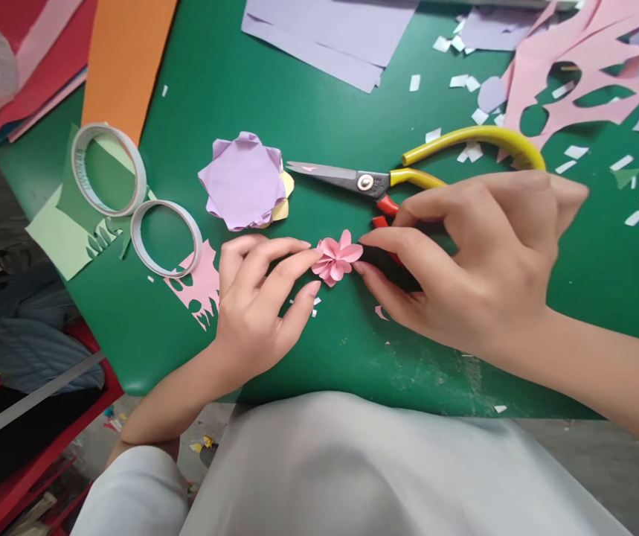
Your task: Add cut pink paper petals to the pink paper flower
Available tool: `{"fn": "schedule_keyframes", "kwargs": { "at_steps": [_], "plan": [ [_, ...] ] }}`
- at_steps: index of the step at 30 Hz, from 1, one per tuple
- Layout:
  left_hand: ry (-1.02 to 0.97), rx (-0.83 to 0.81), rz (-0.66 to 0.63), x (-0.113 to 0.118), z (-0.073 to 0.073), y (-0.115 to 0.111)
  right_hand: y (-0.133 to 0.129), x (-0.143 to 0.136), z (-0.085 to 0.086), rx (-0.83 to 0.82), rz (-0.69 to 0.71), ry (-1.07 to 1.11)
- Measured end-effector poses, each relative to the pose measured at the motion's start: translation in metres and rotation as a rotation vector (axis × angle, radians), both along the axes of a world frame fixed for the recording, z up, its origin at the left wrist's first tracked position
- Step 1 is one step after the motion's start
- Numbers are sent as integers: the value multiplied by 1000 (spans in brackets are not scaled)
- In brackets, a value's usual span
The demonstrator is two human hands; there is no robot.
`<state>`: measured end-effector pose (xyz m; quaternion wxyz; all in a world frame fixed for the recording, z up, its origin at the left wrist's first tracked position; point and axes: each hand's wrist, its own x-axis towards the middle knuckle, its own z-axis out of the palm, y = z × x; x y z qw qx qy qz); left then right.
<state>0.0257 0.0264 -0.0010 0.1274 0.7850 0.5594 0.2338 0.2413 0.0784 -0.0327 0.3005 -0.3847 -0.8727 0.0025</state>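
The small pink paper flower with many rounded petals [337, 258] is on the green tabletop [179, 141] or just above it, between the two hands, in front of the person's body. The left hand [257, 305] touches the left petals with the tip of the index finger; its thumb stands a little apart, so this hand does not close around the flower. The fingertips of the right hand [480, 253] are at the right petals, one above and one below. I cannot tell if they really pinch the paper.

To do this adjusting of petals well, I think the left finger should only steady the flower, with light pressure, and the right fingertips should work on one petal at a time, near its base. Thin paper can crease or tear easily, so a soft touch is better than a strong pull.

The scissors with yellow and red handles [364, 182] lie just beside, partly under the right hand, so I would move them away for more room. The round lilac paper piece with folded edges [244, 182] is also near; the left knuckles should not push it.
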Motion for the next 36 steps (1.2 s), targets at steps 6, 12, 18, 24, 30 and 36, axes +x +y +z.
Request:
{"fn": "schedule_keyframes", "kwargs": {
  "at_steps": [6, 12, 18, 24, 30, 36],
  "plan": [
    [-39, -47, 2, 0, 0, 0, 3, 2, -2, -60, 71, 77],
    [-235, -208, 40, 1, 6, -3, 4, 3, 11, -272, 202, 172],
    [-491, -438, -23, -3, 11, -3, 2, 0, 24, -500, 319, 352],
    [-815, -754, -54, -3, 12, -2, -3, 2, 29, -555, 330, 355],
    [-847, -704, 13, 3, 12, -5, -11, 0, 33, -620, 316, 416],
    [-1062, -814, -18, 4, 12, -4, -13, 0, 31, -697, 418, 497]
  ]
}}
